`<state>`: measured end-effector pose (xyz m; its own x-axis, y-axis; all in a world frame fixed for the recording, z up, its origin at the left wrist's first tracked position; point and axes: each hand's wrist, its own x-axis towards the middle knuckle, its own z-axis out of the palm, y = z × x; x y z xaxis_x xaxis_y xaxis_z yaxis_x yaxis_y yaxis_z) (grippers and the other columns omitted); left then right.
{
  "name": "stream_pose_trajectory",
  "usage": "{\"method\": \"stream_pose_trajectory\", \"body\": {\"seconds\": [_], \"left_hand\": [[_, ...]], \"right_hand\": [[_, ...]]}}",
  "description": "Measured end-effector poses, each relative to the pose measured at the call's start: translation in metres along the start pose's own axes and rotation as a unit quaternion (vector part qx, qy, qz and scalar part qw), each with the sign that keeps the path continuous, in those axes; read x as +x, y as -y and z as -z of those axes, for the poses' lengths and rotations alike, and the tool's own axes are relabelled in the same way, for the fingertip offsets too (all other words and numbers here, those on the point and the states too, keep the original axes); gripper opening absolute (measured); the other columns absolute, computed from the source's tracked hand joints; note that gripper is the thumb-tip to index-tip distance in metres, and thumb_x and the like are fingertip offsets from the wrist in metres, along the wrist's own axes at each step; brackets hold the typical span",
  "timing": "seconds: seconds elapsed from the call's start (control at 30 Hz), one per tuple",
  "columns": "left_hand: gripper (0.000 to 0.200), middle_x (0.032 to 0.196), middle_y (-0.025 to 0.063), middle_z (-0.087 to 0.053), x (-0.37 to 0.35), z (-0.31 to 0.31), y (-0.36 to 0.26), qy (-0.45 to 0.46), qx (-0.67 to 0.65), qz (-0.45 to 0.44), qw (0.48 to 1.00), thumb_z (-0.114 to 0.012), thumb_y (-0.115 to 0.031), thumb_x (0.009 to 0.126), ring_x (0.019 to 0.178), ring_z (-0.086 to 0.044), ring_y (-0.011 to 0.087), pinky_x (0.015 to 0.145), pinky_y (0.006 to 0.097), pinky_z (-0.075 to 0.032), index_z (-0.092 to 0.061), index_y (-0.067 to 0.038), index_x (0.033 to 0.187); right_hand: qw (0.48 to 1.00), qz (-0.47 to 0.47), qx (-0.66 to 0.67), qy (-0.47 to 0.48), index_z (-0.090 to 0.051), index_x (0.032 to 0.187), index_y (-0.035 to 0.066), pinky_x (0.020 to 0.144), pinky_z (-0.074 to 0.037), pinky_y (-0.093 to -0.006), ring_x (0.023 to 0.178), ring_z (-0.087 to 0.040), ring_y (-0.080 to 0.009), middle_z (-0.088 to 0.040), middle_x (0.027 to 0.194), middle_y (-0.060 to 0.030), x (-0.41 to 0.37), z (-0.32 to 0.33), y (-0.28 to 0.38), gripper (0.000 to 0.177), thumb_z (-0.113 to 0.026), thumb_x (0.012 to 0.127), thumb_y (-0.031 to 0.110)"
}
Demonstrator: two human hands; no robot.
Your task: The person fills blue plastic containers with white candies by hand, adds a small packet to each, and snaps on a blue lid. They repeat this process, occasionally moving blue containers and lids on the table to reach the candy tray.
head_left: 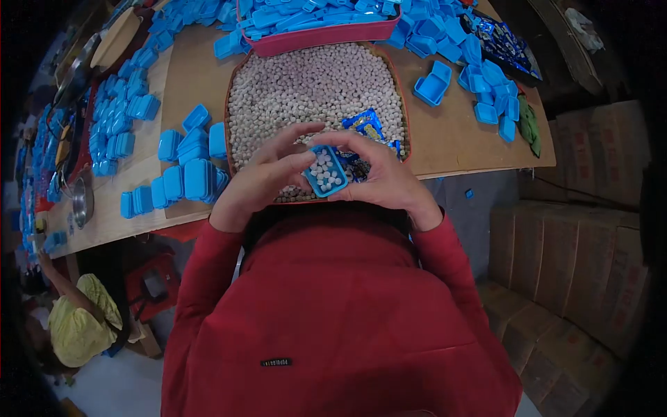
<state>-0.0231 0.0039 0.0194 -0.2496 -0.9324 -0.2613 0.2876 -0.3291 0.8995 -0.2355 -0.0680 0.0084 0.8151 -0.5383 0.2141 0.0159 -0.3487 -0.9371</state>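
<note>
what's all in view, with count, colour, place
table: one, tan, ahead
tray: one, red rim, near edge
held box: one, blue, centre
pellets: many, whitish, in tray, held box
packets: several, blue, in tray; more upper right
bin: one, pink, beyond tray
other boxes: many, blue, in bin, around table
cloth: one, green, table's right
bowl: at least one, silver, left
stool: one, red, lower left
person: one, in yellow, lower left
cartons: many, brown, right
own top: one, red, bottom
left grip: one, bare, held box's left
right grip: one, bare, held box's right
</note>
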Motion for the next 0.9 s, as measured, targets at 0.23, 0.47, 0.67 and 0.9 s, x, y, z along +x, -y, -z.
{"method": "stream_pose_trajectory", "body": {"seconds": [0.23, 0.47, 0.67, 0.9], "left_hand": [[0.041, 0.111, 0.0047, -0.059, 0.015, 0.009, 0.011, -0.033, -0.010, 0.018, 0.999, -0.058, -0.005, 0.089, 0.096, -0.060, 0.0120, 0.079, 0.0273, -0.052, -0.051, -0.003, 0.129], [0.030, 0.108, 0.0070, -0.063, 0.019, 0.016, 0.018, -0.064, -0.078, -0.017, 0.995, -0.051, -0.018, 0.097, 0.095, -0.063, 0.0147, 0.076, 0.0303, -0.056, -0.056, -0.001, 0.122], [0.034, 0.117, 0.0094, -0.061, 0.016, 0.023, 0.018, -0.066, -0.131, -0.038, 0.988, -0.046, -0.019, 0.100, 0.101, -0.063, 0.0166, 0.083, 0.0328, -0.055, -0.053, 0.001, 0.126], [0.036, 0.116, 0.0086, -0.061, 0.014, 0.015, 0.012, -0.081, -0.113, -0.034, 0.990, -0.052, -0.018, 0.097, 0.102, -0.062, 0.0165, 0.083, 0.0319, -0.055, -0.052, 0.001, 0.128]], "right_hand": [[0.987, 0.042, -0.059, -0.146, -0.057, 0.121, 0.003, 0.097, -0.043, -0.0379, 0.117, -0.055, -0.0288, -0.057, 0.123, -0.0148, -0.011, 0.036, -0.010, 0.047, -0.073, 0.078, 0.015], [0.786, -0.035, -0.438, -0.436, -0.060, 0.111, 0.002, 0.084, -0.048, -0.0418, 0.097, -0.059, -0.0352, -0.061, 0.108, -0.0181, -0.023, 0.133, -0.090, 0.030, -0.066, 0.084, 0.013], [0.812, -0.033, -0.335, -0.477, -0.067, 0.096, 0.003, 0.068, -0.047, -0.0333, 0.076, -0.058, -0.0253, -0.062, 0.090, -0.0128, -0.015, 0.140, -0.087, 0.018, -0.057, 0.081, -0.001], [0.861, -0.041, -0.403, -0.307, -0.065, 0.101, 0.005, 0.072, -0.048, -0.0413, 0.086, -0.059, -0.0359, -0.059, 0.092, -0.0164, -0.048, 0.097, -0.085, 0.024, -0.057, 0.080, -0.003]]}}
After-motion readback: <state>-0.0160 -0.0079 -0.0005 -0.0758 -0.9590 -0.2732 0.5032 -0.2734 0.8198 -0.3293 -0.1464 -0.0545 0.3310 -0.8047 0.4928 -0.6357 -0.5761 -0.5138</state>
